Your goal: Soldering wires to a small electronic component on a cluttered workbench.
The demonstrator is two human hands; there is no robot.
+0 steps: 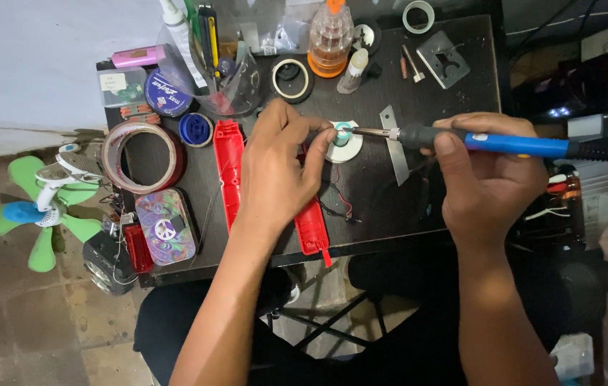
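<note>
On blk desk, blue-handled soldering iron (490,141) w/ metal tip.

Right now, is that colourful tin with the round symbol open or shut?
Shut: the oval tin lies flat near the table's front left corner, its patterned lid seated on top.

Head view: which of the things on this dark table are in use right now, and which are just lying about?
In use: blue-handled soldering iron in the right hand; small white and teal part pinched by the left hand; red plastic casing under that hand.

Lying about: brown tape roll, patterned tin, orange-based bottle, green fan.
</note>
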